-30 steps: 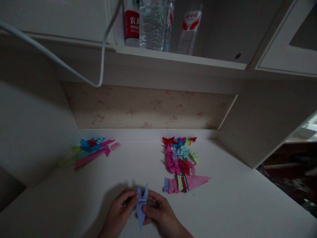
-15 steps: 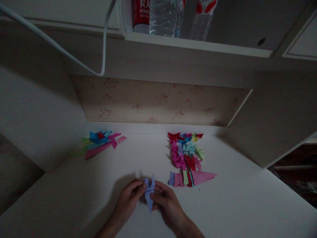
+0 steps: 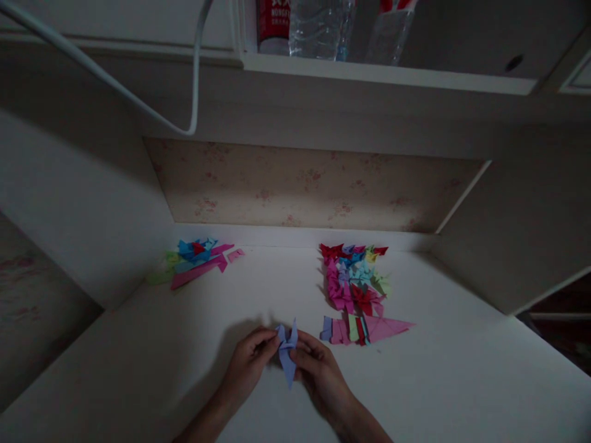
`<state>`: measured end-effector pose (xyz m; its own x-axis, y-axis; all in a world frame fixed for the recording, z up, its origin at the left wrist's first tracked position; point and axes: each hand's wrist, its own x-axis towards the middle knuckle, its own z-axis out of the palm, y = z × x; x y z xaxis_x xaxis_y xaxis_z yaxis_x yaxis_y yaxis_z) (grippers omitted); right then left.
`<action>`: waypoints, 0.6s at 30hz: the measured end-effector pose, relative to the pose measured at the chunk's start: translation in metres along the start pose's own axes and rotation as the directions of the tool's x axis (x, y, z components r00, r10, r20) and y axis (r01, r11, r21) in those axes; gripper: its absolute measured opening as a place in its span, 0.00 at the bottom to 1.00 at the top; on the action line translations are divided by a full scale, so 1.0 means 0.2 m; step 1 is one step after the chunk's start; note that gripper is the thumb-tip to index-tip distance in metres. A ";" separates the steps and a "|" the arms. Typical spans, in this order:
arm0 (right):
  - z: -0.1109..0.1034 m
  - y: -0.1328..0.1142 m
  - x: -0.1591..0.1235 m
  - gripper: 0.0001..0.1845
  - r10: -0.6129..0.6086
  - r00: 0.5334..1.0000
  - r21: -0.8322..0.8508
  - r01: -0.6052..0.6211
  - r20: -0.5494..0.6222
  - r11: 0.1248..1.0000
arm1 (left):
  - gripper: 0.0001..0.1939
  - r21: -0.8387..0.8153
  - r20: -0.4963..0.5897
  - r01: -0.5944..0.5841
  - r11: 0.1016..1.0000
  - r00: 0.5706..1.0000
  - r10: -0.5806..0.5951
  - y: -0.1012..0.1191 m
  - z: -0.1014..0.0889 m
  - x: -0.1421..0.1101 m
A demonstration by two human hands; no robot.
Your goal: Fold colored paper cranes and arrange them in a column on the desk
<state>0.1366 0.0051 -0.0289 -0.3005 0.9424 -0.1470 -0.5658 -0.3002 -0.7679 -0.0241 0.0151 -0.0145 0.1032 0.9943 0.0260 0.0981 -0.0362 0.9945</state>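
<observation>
My view shows the left hand [image 3: 248,362] and right hand [image 3: 321,367], fingers pinched on the lilac paper [image 3: 287,363], at six o'clock over the counter [image 3: 272,280]. From it, the large pile [image 3: 344,289] lies between one and two.

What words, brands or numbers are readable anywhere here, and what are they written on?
"NONGF": on the red label, cut short by the clear bottle.
Above and below it: characters cut off or too small to read.
Right-hand bottle: label cut off, nothing readable.
Lilac paper: no writing visible.
</observation>
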 end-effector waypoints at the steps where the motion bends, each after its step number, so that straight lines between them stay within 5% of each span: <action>1: 0.00 0.00 0.00 0.21 0.000 1.000 0.004 0.000 0.002 1.000 | 0.13 0.004 0.001 -0.006 1.000 1.000 0.006 0.00 0.00 0.00; 8: 0.01 0.00 -0.01 0.19 -0.035 0.999 -0.022 0.035 0.000 0.999 | 0.13 0.181 -0.029 -0.135 0.974 0.989 0.143 0.04 -0.04 0.00; 18: -0.05 -0.02 -0.01 0.20 -0.133 0.991 -0.084 0.133 0.001 0.988 | 0.09 0.544 0.398 -0.361 0.757 0.906 0.146 0.38 -0.01 0.17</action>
<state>0.1458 0.0057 -0.0320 -0.2235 0.9738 -0.0423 -0.5339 -0.1586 -0.8305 -0.0149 0.0459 0.0615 0.5015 0.8555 0.1286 0.5756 -0.4409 0.6886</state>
